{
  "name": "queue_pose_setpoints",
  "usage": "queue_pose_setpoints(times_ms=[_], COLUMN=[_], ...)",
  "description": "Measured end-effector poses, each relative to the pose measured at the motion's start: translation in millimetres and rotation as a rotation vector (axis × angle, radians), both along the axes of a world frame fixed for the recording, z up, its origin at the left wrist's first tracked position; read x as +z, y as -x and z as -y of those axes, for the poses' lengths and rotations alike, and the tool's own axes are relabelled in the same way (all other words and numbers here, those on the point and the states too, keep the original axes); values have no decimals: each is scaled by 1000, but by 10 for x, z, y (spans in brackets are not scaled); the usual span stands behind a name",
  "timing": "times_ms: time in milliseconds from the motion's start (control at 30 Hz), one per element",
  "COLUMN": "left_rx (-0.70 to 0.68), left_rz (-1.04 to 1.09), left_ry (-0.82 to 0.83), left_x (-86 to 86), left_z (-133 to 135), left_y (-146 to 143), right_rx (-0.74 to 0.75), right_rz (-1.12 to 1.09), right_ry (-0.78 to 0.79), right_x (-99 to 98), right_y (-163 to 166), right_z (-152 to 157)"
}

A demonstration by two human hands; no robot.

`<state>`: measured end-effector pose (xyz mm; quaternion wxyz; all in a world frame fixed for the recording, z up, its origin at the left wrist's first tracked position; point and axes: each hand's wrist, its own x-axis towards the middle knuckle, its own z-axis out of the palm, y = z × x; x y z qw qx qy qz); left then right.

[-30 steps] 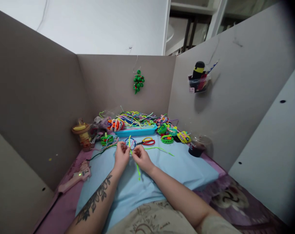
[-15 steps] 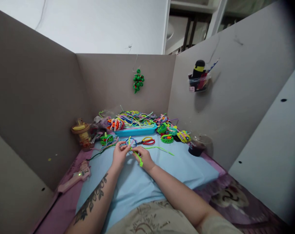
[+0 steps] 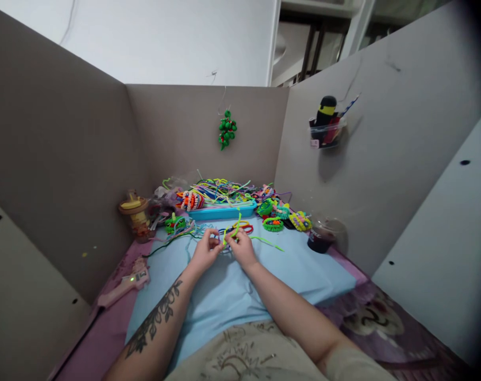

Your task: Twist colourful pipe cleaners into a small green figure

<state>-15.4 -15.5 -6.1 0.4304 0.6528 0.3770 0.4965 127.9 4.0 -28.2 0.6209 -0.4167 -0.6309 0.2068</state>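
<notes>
Your right hand (image 3: pixel 242 248) pinches the green stem (image 3: pixel 237 224) at your 12 o'clock, above the cloth (image 3: pixel 296 280); your left hand's (image 3: pixel 208 248) fingers curl narrow by its lower end, grip too small to tell; from your hands, scissors (image 3: pixel 247 229) lie at 1 o'clock, cup (image 3: pixel 318 241) at 3, glue gun (image 3: pixel 123 288) at 8.

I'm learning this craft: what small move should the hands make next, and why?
Perhaps fold down the held lime-green strand with the right hand: that hand pinches it, one end sticks up beyond the grip, and the left hand is close enough to help.
</notes>
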Motion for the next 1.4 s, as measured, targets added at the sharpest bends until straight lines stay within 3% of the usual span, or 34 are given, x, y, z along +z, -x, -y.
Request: queue_pose_setpoints(times_ms=[200, 500, 600, 733, 900, 1100, 1200, 1400], left_rx=[86, 250, 321, 437, 344, 189, 216, 228], left_rz=[76, 3, 30, -87, -130, 123, 207, 232], left_ry=[39, -112, -158, -183, -120, 93, 134, 158], left_x=[-62, -53, 0, 56, 32, -14, 15, 30], left_z=[-109, -124, -89, -41, -34, -47, -33, -46], left_y=[52, 72, 77, 113, 82, -11, -21, -1], right_rx=[128, 309, 318, 271, 283, 301, 263, 256], right_rz=[-78, -147, -165, -241, -291, -156, -146, -374], right_ry=[118, 215, 187, 161, 167, 156, 165, 229], right_x=[-114, -143, -117, -117, -129, -106, -93, -88], right_y=[-9, 8, 0, -10, -9, 0, 2, -5], right_z=[-145, -139, -123, -130, -134, -89, -76, -92])
